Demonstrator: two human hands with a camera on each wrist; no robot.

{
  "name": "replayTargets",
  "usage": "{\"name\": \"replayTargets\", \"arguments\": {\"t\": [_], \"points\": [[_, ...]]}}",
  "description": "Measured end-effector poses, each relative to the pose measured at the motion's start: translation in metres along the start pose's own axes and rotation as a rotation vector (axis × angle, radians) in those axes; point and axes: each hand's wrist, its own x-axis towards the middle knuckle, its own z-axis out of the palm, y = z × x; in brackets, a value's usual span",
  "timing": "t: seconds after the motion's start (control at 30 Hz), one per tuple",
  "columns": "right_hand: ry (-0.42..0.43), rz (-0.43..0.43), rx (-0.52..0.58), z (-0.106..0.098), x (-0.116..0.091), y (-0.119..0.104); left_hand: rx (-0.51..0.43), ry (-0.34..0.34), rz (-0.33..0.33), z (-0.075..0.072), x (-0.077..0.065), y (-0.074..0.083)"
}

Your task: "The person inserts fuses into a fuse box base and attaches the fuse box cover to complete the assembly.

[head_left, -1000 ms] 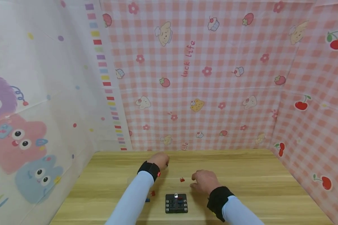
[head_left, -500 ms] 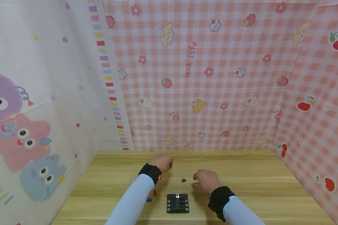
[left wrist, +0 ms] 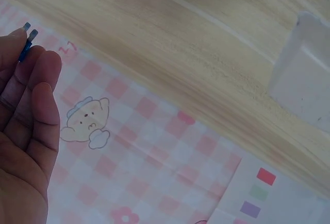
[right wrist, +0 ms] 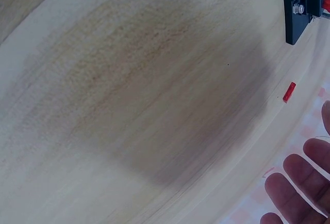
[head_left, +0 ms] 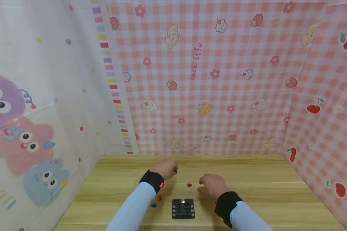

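Observation:
My left hand (head_left: 165,168) is held over the far part of the table. Its thumb and forefinger pinch a blue blade fuse (left wrist: 24,49), whose two metal prongs point away from the fingers in the left wrist view. On the right, my other hand (head_left: 214,185) has loosely bent fingers and holds nothing. A red blade fuse (head_left: 189,184) lies just left of its fingertips. Nearer to me is a black fuse box (head_left: 183,216) with screw terminals along both sides. One red and one blue fuse (head_left: 187,207) sit in its right-hand row.
Left of the fuse box lie another red fuse (head_left: 159,198) and a blue fuse (head_left: 153,204), beside my left sleeve. A whitish container (left wrist: 304,74) stands on the wooden table (head_left: 248,179), mostly behind my left forearm in the head view. Patterned cloth (head_left: 208,96) walls the back and sides.
The head view has turned slightly left. My left forearm has shifted a little, and the loose blue fuse beside the sleeve shows more fully. The right hand stays almost still.

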Motion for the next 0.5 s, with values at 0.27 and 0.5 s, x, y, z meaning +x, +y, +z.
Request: {"name": "replayTargets", "arguments": {"t": [0.27, 0.5], "points": [[-0.005, -0.002, 0.013, -0.001, 0.003, 0.000, -0.009, 0.056, 0.060, 0.001, -0.008, 0.004], [-0.016, -0.008, 0.004, 0.000, 0.005, -0.001, -0.009, 0.069, 0.079, 0.003, -0.015, 0.007]]}}
